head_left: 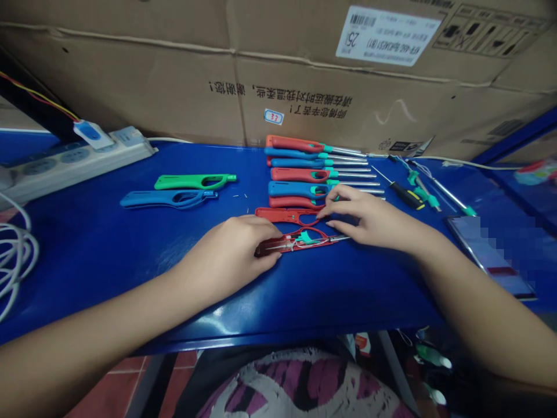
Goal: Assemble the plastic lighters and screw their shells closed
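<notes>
My left hand (237,247) is closed around the handle end of an opened red gas lighter (300,239). Its inside faces up, showing a teal trigger, white wires and a metal rod pointing right. Just behind it lies the matching red casing half (278,215), hollow side up. The fingertips of my right hand (363,217) pinch the right end of that casing half, with the thumb just above the lighter's rod. Behind both hands, several assembled lighters (298,189) in red, blue and orange form a stack, metal tubes to the right.
Green (191,182) and blue casings (167,199) lie left, near tiny metal pins (241,195). A screwdriver (407,194), loose lighter inner parts (448,194) and a phone (491,255) are right. A power strip (78,157), coiled cable (20,255) and cardboard box (174,75) border the blue table (261,307).
</notes>
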The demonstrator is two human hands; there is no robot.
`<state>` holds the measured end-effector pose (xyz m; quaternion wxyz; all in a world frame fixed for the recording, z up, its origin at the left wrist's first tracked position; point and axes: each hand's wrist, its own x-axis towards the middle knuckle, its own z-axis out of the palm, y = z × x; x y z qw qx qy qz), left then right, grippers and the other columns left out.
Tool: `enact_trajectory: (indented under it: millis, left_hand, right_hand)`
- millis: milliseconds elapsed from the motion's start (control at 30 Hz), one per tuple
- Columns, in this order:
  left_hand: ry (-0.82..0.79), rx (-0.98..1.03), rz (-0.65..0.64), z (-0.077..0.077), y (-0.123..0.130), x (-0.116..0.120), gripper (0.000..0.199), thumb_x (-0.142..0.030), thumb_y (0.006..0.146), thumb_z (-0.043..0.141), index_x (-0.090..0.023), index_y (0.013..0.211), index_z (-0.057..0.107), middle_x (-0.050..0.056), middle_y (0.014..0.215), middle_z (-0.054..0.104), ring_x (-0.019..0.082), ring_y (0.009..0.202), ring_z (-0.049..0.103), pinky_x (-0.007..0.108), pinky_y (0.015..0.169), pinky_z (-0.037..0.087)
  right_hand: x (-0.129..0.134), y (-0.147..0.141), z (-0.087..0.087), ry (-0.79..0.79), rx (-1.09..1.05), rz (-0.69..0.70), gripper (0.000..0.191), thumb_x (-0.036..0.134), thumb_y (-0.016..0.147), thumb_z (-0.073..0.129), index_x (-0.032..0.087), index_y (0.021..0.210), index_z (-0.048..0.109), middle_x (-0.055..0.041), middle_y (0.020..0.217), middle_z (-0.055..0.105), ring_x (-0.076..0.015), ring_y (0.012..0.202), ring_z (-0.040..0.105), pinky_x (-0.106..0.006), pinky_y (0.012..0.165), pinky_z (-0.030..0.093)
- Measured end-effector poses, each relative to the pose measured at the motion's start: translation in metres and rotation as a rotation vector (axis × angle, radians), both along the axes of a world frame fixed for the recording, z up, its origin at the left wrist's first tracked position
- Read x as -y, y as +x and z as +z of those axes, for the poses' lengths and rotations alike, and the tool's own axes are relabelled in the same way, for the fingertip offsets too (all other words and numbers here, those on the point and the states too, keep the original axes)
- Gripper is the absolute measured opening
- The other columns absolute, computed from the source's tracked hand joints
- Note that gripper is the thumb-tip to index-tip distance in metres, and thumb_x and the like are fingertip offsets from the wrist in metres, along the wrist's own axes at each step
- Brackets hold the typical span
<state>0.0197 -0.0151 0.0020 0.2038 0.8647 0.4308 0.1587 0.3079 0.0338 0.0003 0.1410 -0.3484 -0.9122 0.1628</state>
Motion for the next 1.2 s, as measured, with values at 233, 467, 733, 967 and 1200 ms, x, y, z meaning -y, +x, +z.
enact_trajectory:
  millis: [233,467,733,967,1200]
  left_hand:
    - [0.062,0.018,-0.045,-0.001,0.000,-0.001,0.020,-0.023,0.088,0.069,-0.022,0.107,0.075,0.002,0.099,0.075,0.023,0.097,0.066,0.037,0.085,0.055]
    - [0.033,0.001,-0.049,-0.003,0.001,0.000,0.015,-0.022,0.090,0.067,-0.022,0.103,0.075,0.004,0.101,0.074,0.023,0.098,0.066,0.037,0.086,0.055]
    - [0.022,-0.009,-0.039,-0.004,0.003,0.001,0.016,-0.024,0.093,0.066,-0.023,0.104,0.077,0.003,0.101,0.076,0.023,0.098,0.068,0.037,0.086,0.056]
    - [0.021,-0.004,-0.040,-0.005,0.002,0.001,0.015,-0.023,0.092,0.066,-0.024,0.103,0.078,0.003,0.101,0.076,0.023,0.097,0.069,0.037,0.087,0.056]
    - [0.027,-0.004,-0.045,-0.005,0.002,0.001,0.016,-0.023,0.092,0.066,-0.023,0.103,0.078,0.004,0.102,0.076,0.023,0.098,0.069,0.038,0.087,0.057]
  right_hand:
    - [0.002,-0.004,0.000,-0.008,-0.010,-0.033,0.013,0.027,0.093,0.063,0.021,0.105,0.063,-0.0061,0.108,0.058,-0.0187,0.093,0.058,-0.032,0.079,0.049]
    - [0.019,-0.016,0.011,-0.181,-0.071,0.126,0.013,0.028,0.094,0.064,0.019,0.104,0.063,-0.0061,0.106,0.061,-0.0163,0.091,0.058,-0.029,0.080,0.047]
    - [0.022,-0.023,0.002,-0.213,-0.049,0.112,0.006,0.018,0.093,0.065,0.017,0.097,0.061,-0.0026,0.096,0.061,-0.0119,0.079,0.055,-0.023,0.068,0.042]
    - [0.023,-0.023,0.005,-0.206,-0.080,0.132,0.003,0.016,0.092,0.064,0.016,0.094,0.062,-0.0006,0.087,0.060,-0.0096,0.070,0.051,-0.021,0.062,0.040]
    - [0.021,-0.023,0.005,-0.209,-0.097,0.122,0.014,0.006,0.088,0.059,0.017,0.095,0.063,0.0019,0.077,0.058,-0.0089,0.063,0.048,-0.021,0.059,0.039]
